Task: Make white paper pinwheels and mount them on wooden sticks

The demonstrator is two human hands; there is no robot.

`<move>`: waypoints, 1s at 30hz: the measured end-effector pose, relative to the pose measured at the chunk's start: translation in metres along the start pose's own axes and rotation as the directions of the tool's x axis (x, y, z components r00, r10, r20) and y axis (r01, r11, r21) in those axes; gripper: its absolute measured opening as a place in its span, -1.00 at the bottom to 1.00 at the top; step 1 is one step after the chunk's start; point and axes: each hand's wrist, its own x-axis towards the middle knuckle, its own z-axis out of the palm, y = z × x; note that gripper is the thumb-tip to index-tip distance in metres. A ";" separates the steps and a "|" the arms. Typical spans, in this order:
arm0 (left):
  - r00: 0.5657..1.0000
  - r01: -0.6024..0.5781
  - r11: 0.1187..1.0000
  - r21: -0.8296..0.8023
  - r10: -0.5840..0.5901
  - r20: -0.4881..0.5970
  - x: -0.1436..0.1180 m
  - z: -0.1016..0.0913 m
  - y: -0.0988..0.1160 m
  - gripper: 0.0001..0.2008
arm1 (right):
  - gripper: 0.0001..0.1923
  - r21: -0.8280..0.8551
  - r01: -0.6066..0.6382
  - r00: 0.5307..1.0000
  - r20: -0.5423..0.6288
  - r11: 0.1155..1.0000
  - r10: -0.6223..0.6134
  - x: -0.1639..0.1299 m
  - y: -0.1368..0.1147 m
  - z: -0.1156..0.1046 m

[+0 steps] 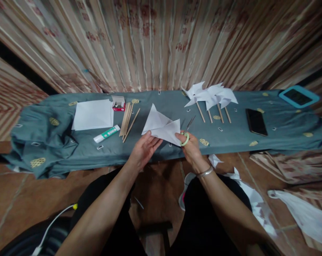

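Note:
A cut sheet of white paper with pointed flaps is held up between both hands, over the front of the cloth-covered bench. My left hand pinches its lower left edge, palm turned up. At the lower right corner, my right hand grips the paper and also carries a pair of scissors with pale green handles. The scissor blades point up and away from the paper. Right of the hands lie several white paper pinwheels on wooden sticks. The fingers beneath the paper are partly hidden.
Left of the hands are wooden sticks, a small red box of metal bits, a glue stick and stacked white paper. A phone and a blue-framed tablet lie right. Paper scraps litter the floor.

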 end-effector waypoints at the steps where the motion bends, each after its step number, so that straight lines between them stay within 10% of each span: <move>1: 1.000 0.007 1.000 0.003 -0.007 -0.006 0.002 0.001 -0.003 -0.72 | -0.58 0.005 -0.002 1.000 0.009 1.000 0.001 -0.001 0.001 0.002; 12: 0.967 -0.081 0.996 -0.047 0.067 -0.244 0.018 0.001 -0.007 -0.75 | -0.55 -0.282 0.024 0.969 0.241 0.959 0.047 -0.020 -0.008 0.003; 22: 0.933 -0.215 0.976 -0.022 0.199 -0.299 0.017 -0.003 0.021 -0.73 | -0.44 -0.503 -0.030 0.740 0.569 0.863 0.358 -0.043 -0.018 -0.023; 30: 0.936 -0.230 0.973 -0.033 0.212 -0.279 0.018 -0.004 0.020 -0.71 | -0.45 -0.546 -0.021 0.703 0.588 0.837 0.401 -0.047 -0.011 -0.014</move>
